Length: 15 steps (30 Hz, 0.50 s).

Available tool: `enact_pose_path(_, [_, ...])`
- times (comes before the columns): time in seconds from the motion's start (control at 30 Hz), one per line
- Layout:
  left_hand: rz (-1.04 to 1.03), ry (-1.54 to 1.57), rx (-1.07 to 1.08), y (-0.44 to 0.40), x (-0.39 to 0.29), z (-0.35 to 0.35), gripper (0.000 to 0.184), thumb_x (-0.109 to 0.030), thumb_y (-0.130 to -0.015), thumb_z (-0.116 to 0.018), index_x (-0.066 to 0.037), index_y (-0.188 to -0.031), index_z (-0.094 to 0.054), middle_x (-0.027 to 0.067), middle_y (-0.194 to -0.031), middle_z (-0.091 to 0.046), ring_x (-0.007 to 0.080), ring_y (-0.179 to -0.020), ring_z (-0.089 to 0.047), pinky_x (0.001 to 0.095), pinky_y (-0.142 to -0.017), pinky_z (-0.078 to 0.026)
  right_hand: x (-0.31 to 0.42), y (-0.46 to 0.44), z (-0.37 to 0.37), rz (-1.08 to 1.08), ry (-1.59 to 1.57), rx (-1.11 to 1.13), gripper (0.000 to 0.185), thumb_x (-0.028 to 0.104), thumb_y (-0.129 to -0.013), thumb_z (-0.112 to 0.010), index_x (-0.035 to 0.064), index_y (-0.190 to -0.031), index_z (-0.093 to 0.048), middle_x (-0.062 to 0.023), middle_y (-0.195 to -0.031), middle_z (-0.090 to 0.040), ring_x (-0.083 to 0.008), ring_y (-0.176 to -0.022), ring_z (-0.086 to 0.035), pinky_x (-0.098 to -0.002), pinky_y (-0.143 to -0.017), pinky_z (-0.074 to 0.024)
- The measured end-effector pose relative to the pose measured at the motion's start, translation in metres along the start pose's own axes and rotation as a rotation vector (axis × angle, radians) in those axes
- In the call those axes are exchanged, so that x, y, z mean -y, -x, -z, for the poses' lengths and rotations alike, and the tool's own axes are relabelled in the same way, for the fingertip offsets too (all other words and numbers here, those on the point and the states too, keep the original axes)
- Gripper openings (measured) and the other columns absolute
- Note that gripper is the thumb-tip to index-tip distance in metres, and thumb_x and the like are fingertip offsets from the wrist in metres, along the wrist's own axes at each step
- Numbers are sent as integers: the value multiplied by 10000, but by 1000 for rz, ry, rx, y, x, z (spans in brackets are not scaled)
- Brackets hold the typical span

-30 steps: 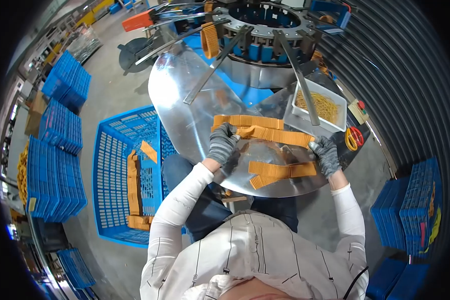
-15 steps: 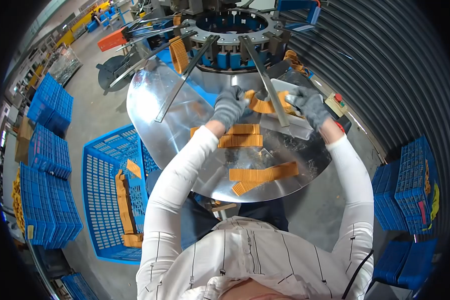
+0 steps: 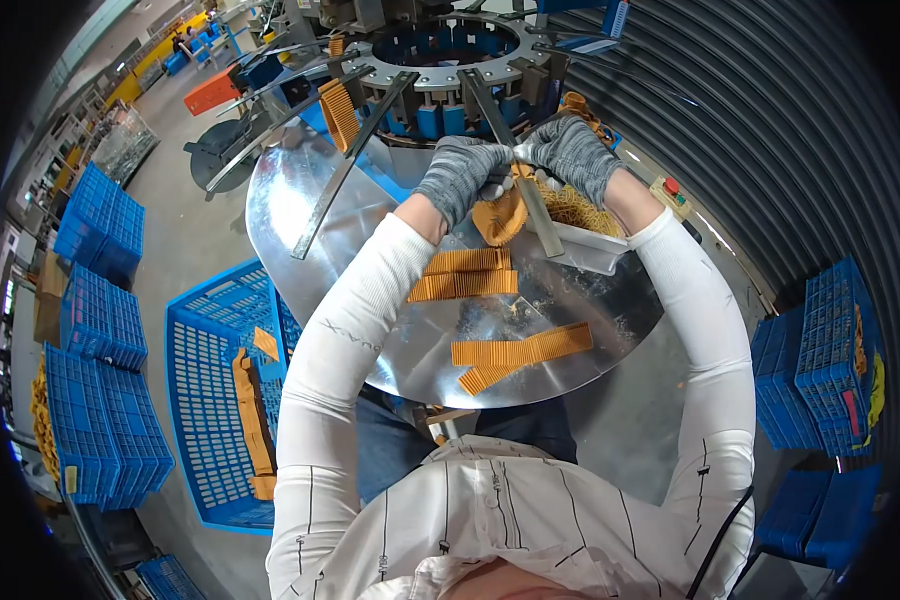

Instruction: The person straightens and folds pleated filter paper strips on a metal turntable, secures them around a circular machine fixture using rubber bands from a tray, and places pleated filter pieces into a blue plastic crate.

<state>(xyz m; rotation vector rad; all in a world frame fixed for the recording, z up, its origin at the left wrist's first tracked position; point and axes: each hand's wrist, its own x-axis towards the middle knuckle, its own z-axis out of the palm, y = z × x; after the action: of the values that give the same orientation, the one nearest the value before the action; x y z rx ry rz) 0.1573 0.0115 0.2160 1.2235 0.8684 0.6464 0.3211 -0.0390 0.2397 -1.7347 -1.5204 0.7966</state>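
Observation:
My left hand [image 3: 462, 180] and my right hand [image 3: 574, 158], both in grey knit gloves, meet above a flat metal arm [image 3: 540, 222] of the round machine. Pinched between their fingers is an orange ribbed strip [image 3: 499, 220], which hangs in a curve under the arm. The glove fingers cover its ends. Nearer to me on the shiny metal table [image 3: 410, 370] lie some more ribbed strips [image 3: 470, 286], and a crossed pair of strips [image 3: 540, 346] rests by the front edge.
Behind my hands stands the round machine [image 3: 440, 76] with several radiating arms; one carries an orange loop [image 3: 339, 116]. A white tray [image 3: 598, 256] of yellow scraps sits at right. A blue crate [image 3: 200, 400] with strips stands at left, and a red button [image 3: 671, 186] at right.
My hands have come together over the metal arm, bringing the strip's ends upward. The strip now droops as a loop below the arm, and the scraps in the tray show more.

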Motion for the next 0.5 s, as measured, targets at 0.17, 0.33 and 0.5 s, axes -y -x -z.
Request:
enact_pose_path(0.17, [-419, -292, -85, 13, 19, -10, 281, -169, -719, -743, 18, -913, -664, 89, -736, -664, 146, -608, -612, 246, -584, -505, -6, -17, -2, 79, 6, -3, 139, 152, -763, -687, 13, -766, -694, -89, -620, -632, -112, -577, -564, -271, -548, -472])
enact_pose_path(0.33, [-529, -662, -422, -5, 34, -23, 249, -212, -723, -731, -28, -886, -689, 118, -738, -664, 187, -627, -621, 298, -647, -496, -5, -33, -4, 14, 137, -7, 236, 257, -794, -652, 41, -707, -691, -95, -577, -608, -164, -519, -545, -295, -582, -478])
enact_pose_path(0.5, [-745, -770, -541, -15, 38, -20, 220, -228, -729, -721, -42, -827, -657, 118, -745, -629, 239, -637, -594, 335, -610, -482, 9, -54, 0, 233, 717, 107, 451, 412, -830, -547, -13, -717, -646, -198, -664, -586, -318, -644, -573, -350, -683, -476])
